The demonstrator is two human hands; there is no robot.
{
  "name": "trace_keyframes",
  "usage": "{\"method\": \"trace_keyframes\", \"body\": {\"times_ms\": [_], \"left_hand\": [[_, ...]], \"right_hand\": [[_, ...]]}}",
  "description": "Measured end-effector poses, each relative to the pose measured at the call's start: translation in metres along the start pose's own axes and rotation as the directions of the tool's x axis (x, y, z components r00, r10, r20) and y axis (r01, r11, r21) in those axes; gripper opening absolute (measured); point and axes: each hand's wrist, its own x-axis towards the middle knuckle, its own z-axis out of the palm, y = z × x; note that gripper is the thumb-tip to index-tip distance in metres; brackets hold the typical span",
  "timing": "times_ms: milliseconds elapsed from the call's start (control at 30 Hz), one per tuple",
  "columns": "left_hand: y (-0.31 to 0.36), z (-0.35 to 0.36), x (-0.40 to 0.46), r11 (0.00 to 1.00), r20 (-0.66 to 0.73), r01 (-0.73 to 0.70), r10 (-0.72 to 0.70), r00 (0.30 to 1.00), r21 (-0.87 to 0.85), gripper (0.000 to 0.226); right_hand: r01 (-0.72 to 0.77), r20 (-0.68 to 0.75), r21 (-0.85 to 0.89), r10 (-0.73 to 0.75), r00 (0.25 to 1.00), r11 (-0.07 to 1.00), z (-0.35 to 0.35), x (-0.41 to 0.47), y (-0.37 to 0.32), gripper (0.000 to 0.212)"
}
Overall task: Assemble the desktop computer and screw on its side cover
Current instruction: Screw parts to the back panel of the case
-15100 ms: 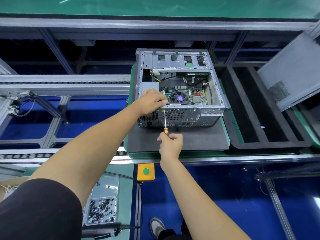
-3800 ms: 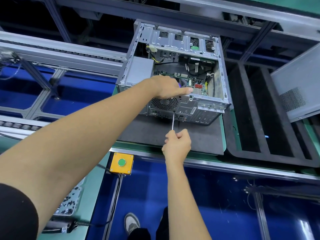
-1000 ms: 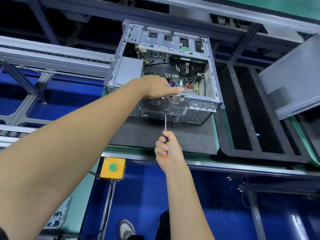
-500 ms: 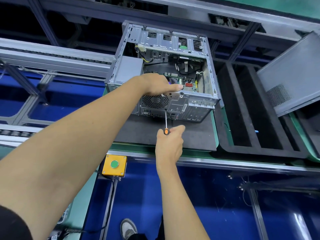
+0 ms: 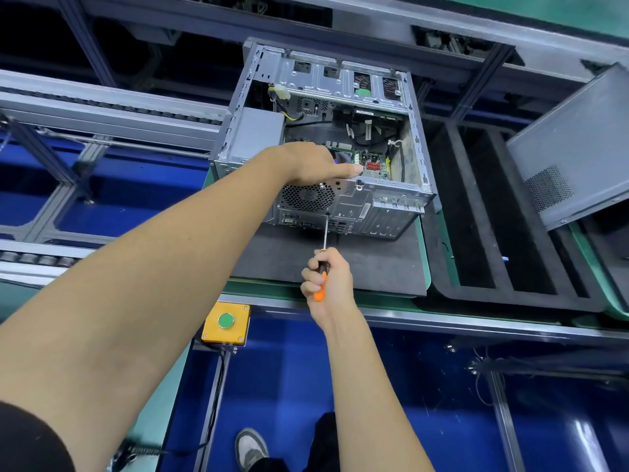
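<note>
Atop the case, left hand presses flat; right hand grips screwdriver.

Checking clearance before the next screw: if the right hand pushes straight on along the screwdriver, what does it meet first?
Probably the computer case's rear panel, below the fan grille: the screwdriver in the right hand already appears to touch it.

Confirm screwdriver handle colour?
Orange and black, on the screwdriver gripped by the right hand; head view.

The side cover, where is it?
In the head view, the side cover leans tilted at the far right, off the computer case, beside the black foam tray.
</note>
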Motion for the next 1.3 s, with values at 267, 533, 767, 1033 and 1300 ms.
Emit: {"method": "trace_keyframes", "body": {"times_ms": [267,533,767,1033,1300], "left_hand": [[0.001,-0.001,-0.002,1.000,0.019,0.016,-0.016,1.000,0.002,0.094],[0.002,-0.002,-0.003,1.000,0.018,0.028,-0.028,0.999,-0.002,0.091],[-0.001,-0.002,0.002,0.999,0.053,0.048,-0.047,0.998,-0.018,0.093],[-0.002,-0.001,0.002,0.999,0.048,0.040,-0.039,0.998,-0.022,0.099],[0.000,-0.002,-0.001,1.000,0.034,0.021,-0.020,0.999,-0.011,0.095]], "right_hand": [[0.239,-0.223,-0.409,-0.350,0.910,0.881,0.004,-0.003,0.005,0.012],[0.245,-0.225,-0.838,-0.717,0.660,0.488,-0.004,0.003,0.026,0.021],[0.174,-0.210,-0.230,-0.223,0.952,0.957,0.001,0.008,0.026,0.016],[0.089,-0.226,-0.041,-0.096,0.969,0.995,0.004,0.003,0.025,0.010],[0.264,-0.314,-0.747,-0.674,0.669,0.610,0.005,0.009,0.034,0.021]]}}
